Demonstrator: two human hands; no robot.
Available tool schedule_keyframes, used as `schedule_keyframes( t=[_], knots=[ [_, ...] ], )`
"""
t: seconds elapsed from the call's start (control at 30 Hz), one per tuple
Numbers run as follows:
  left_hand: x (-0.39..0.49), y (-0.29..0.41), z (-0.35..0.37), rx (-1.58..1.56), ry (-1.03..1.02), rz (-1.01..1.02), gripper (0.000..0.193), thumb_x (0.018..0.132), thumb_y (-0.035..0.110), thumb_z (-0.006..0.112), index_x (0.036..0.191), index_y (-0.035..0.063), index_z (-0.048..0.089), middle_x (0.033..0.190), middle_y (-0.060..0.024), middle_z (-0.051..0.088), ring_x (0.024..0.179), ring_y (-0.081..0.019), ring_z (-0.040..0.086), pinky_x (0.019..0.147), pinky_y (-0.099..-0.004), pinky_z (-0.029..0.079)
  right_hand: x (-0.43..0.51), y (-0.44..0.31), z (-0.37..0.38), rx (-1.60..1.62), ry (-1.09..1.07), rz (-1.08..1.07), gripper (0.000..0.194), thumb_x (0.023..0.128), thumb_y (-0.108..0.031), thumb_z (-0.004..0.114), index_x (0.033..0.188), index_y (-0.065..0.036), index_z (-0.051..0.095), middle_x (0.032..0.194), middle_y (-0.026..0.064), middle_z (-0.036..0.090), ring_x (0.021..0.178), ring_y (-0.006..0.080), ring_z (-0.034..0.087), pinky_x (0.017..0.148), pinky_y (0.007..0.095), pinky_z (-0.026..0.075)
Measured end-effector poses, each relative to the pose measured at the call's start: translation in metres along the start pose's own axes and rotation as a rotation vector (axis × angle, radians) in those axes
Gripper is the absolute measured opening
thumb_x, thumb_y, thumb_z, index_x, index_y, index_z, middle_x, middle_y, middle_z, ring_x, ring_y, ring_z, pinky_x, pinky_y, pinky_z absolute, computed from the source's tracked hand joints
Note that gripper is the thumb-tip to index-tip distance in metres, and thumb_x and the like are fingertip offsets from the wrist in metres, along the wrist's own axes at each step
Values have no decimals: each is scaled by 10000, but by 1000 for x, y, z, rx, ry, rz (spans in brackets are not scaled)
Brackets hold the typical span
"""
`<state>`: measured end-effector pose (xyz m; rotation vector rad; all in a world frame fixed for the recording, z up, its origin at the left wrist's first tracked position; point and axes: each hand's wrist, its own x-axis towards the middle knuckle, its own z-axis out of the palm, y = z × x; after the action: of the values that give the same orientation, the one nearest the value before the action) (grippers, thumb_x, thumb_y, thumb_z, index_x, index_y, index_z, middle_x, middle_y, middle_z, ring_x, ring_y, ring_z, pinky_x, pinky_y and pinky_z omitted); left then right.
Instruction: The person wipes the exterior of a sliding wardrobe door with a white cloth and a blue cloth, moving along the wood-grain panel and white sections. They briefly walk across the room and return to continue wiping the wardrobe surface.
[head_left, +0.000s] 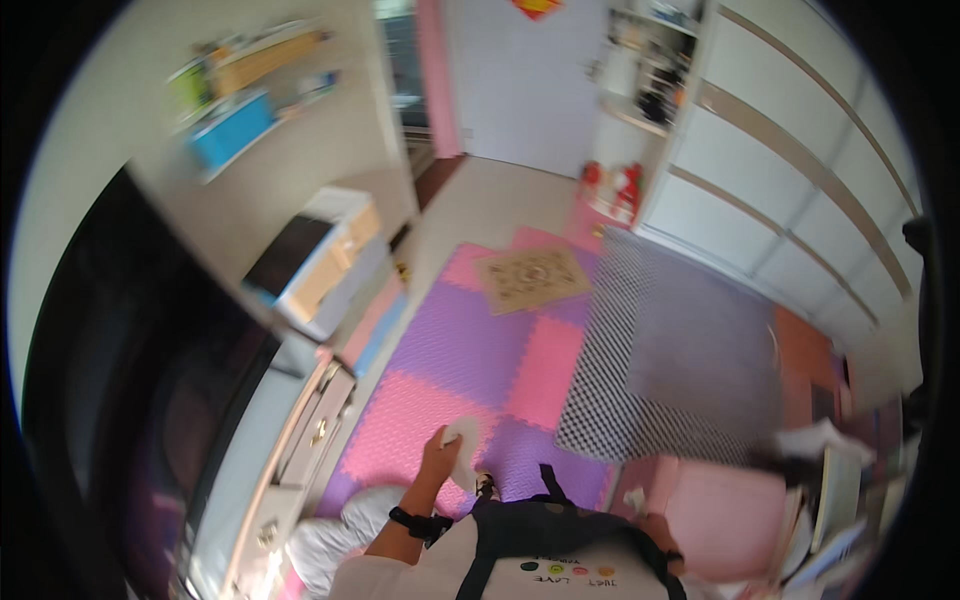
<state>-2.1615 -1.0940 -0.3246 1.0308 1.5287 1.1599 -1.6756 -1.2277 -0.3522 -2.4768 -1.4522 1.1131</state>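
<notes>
My left hand (442, 452) holds a thin white sheet (466, 446), a tissue or cloth, which hangs over the pink and purple foam floor mat (457, 330). On that wrist sits a black band. At the lower right my right hand (661, 535), partly blurred, has a small crumpled white piece (635, 500) at its fingers. Close beside this hand is a pink padded seat or box (724, 514). My shoe (487, 486) rests on the mat, just right of the white sheet.
A large black television (150, 390) stands at left on a cabinet with drawers (319, 427). A grey bundle (341, 525) lies near my left arm. Ahead are a patterned doormat (534, 277), a checkered rug (600, 390), sliding wardrobe doors (780, 172) and a white door (525, 82).
</notes>
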Motion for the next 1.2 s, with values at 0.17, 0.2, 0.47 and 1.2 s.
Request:
schedule_keyframes(
  t=[0.17, 0.2, 0.47, 1.2],
  knots=[
    [91, 21, 11, -32, -74, -78, 180, 863, 135, 598, 980, 0, 621, 825, -20, 599, 725, -110, 548, 624, -263, 454, 30, -43, -22, 276, 83, 30, 357, 741, -357, 629, 880, -34, 695, 785, 146, 680, 712, 253, 658, 654, 371, 504],
    [104, 25, 12, -59, -149, -136, 198, 866, 152, 595, 983, -5, 621, 831, -28, 598, 717, -122, 546, 611, -267, 448, 34, -44, -20, 292, 92, 36, 371, 725, -365, 654, 906, -45, 698, 783, 138, 683, 700, 249, 654, 648, 358, 499],
    [178, 39, 66, 8, -227, -49, 299, 886, 219, 573, 1017, -49, 591, 846, -72, 594, 723, -161, 541, 625, -304, 457, 91, -31, 12, 299, 65, 309, 403, 707, -384, 693, 998, -105, 696, 902, 131, 687, 846, 267, 644, 774, 376, 483],
    [396, 178, 369, -25, -752, -133, 189, 856, 96, 602, 1011, -7, 636, 957, -69, 646, 864, -149, 599, 751, -305, 476, 325, 25, -95, 550, 246, 378, 372, 716, -338, 695, 951, -50, 687, 881, 169, 683, 836, 279, 656, 722, 375, 491]
  ],
)
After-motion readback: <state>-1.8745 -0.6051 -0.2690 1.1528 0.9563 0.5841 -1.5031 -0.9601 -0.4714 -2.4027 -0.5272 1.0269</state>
